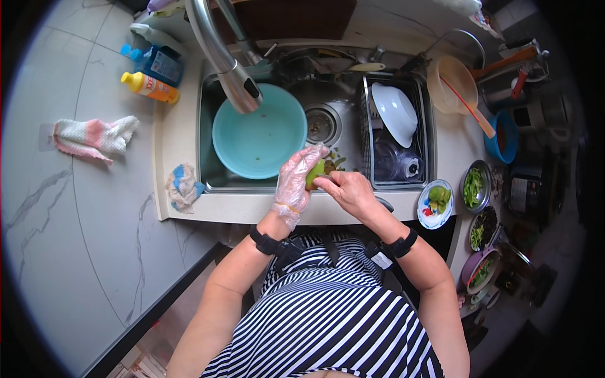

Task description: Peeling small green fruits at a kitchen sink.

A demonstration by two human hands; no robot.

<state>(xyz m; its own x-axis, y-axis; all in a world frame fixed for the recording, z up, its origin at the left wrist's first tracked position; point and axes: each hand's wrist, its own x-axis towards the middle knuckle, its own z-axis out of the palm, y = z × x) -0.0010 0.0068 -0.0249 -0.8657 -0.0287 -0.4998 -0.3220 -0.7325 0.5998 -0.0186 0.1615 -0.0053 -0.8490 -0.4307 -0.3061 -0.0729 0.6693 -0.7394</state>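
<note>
In the head view my left hand (298,179), in a clear plastic glove held by a rubber band at the wrist, grips a rounded green fruit or vegetable (315,174). My right hand (348,188) presses against its right side, closed around a small tool whose dark handle (385,204) shows past the palm. Most of that tool is hidden, so its kind is unclear. Both hands are over the front edge of a steel sink (347,153). Beneath them, green and brown peelings (334,161) lie on the sink floor, near the drain (321,124).
A turquoise basin (257,141) of water stands under the faucet (241,90). A dish rack (367,127) holds a white bowl (394,113). Right of the sink are a plate (435,219) with green pieces and a metal bowl (472,184) of cut greens. Left are bottles (151,87) and a cloth (183,188).
</note>
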